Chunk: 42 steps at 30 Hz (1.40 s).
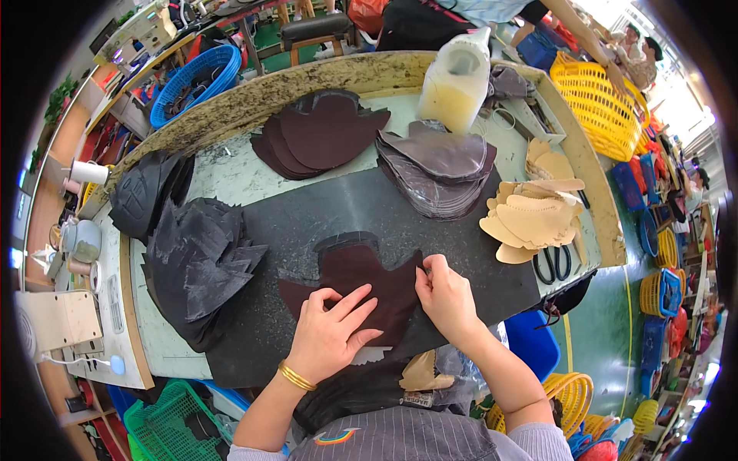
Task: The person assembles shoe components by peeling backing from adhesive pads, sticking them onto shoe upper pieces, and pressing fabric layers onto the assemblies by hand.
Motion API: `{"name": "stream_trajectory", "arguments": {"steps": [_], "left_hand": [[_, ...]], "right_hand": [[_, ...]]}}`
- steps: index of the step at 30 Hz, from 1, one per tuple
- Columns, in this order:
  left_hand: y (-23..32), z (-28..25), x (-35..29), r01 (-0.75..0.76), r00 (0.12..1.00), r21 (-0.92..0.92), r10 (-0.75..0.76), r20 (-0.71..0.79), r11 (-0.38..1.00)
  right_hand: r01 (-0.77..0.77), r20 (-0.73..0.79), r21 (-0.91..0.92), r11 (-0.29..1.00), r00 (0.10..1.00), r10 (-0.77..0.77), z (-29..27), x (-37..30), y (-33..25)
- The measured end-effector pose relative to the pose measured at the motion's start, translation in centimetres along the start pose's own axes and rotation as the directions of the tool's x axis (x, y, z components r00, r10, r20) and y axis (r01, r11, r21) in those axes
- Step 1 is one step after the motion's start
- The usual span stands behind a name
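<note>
A dark maroon cut leather piece point(350, 269) lies on the black work mat point(292, 215) in front of me, with a dark edge showing behind its top. My left hand point(327, 330), with a gold bangle on the wrist, rests on its lower left part, fingers spread. At its right edge my right hand point(448, 300) is closed in a pinch on the piece. Farther back lie a stack of maroon pieces point(323, 131) and a stack of shiny grey-brown pieces point(438, 169). Black cut pieces point(200, 261) are heaped at the left.
A plastic jug point(457, 84) of yellowish liquid stands at the back, near the bench's raised rim point(269, 88). Beige pieces point(534, 219) lie at the right, beside black-handled scissors point(553, 265). Baskets flank the bench: blue point(196, 84), green point(173, 415) and yellow point(596, 100).
</note>
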<state>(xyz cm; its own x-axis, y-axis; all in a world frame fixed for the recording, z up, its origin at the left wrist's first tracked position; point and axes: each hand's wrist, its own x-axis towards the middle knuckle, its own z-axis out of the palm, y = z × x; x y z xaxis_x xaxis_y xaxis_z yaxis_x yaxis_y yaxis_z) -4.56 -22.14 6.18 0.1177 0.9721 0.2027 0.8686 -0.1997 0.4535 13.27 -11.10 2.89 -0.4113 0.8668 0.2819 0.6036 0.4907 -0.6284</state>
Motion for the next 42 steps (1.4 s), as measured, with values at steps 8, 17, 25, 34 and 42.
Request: {"name": "stream_trajectory", "arguments": {"steps": [8,17,25,34,42], "left_hand": [[-0.2,-2.1,-2.3,0.043,0.997,-0.099,-0.036,0.068,0.994],[-1.3,-1.6,-3.2,0.03,0.999,-0.153,-0.033,-0.014,0.988],[-0.3,0.3,-2.6,-0.003,0.991,-0.158,-0.019,-0.134,0.987],[-0.5,0.3,-3.2,-0.021,0.955,-0.158,-0.027,-0.296,0.987],[-0.7,0.7,-1.8,-0.023,0.976,-0.179,-0.016,-0.215,0.984]], "right_hand": [[0.368,0.107,-0.146,0.918,0.929,-0.355,-4.9,-0.8,0.2],[0.886,0.397,-0.005,0.464,0.428,-0.812,-5.0,-1.1,-2.3],[0.818,0.252,0.167,0.55,0.504,-0.826,-2.1,0.6,-3.3],[0.535,0.372,0.238,0.811,0.721,-0.584,-3.2,1.0,-1.9],[0.615,0.314,0.21,0.76,0.694,-0.648,-1.9,0.6,-2.2]]}}
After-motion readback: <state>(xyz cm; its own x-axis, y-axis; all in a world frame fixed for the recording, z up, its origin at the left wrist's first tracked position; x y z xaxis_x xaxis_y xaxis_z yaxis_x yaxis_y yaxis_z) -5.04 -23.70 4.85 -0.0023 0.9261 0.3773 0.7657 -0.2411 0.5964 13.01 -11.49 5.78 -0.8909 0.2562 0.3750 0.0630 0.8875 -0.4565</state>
